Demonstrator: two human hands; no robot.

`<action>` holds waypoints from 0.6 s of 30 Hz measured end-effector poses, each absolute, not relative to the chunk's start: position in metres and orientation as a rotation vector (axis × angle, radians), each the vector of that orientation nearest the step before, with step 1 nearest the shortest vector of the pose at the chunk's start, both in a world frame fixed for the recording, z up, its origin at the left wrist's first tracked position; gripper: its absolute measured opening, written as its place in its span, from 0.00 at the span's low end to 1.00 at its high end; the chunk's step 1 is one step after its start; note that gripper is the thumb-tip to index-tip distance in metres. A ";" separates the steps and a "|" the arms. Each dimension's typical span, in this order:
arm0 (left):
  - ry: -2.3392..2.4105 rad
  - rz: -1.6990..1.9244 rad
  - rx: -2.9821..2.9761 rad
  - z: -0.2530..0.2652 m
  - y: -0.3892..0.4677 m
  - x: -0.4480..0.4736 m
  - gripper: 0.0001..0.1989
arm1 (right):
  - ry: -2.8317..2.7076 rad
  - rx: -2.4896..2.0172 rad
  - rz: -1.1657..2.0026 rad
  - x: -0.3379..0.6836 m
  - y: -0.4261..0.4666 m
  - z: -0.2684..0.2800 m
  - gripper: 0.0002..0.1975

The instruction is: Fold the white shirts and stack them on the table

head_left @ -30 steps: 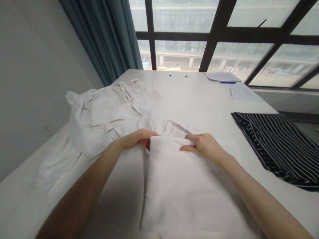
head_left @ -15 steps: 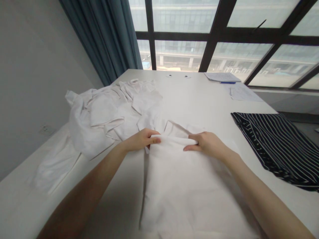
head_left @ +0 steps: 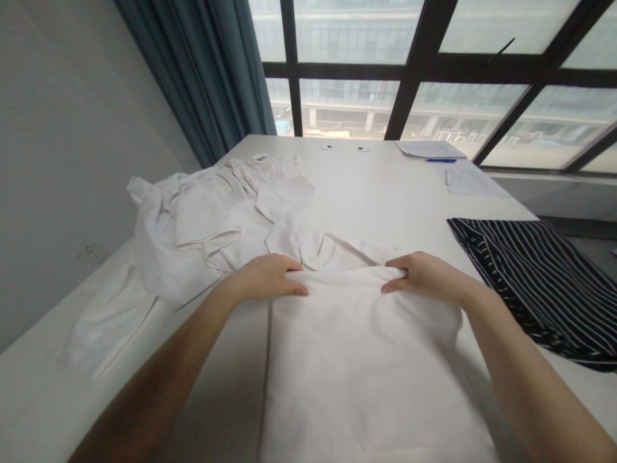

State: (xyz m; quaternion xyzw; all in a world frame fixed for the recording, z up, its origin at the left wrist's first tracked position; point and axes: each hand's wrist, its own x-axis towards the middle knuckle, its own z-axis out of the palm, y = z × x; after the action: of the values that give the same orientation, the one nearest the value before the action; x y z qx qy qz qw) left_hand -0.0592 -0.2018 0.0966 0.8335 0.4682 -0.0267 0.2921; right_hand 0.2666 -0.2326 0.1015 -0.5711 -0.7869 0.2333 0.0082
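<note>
The left hand (head_left: 267,280) and right hand (head_left: 427,278) each pinch the far edge of the white cloth (head_left: 361,366), which spreads from the fingertips toward the body. The step looks like straightening that edge; the next move likely calls for even tension. Beyond the left fingers lies the pile (head_left: 222,199); right of the right fingers, the striped cloth (head_left: 549,283). Room opens ahead, over the table (head_left: 361,193).

Wht cloth (head_left: 357,360) w/ soft creases; front ctr
</note>
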 end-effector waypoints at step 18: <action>1.550 0.051 2.558 0.076 -0.202 -0.038 0.32 | -2.538 -1.802 0.418 0.267 -0.227 0.093 0.28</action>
State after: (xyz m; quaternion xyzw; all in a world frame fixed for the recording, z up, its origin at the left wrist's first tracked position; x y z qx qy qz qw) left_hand -0.0383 -0.2023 0.0760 0.8527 0.5167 0.0170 0.0749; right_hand 0.2669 -0.2269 0.0932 -0.5738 -0.8081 0.1330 0.0006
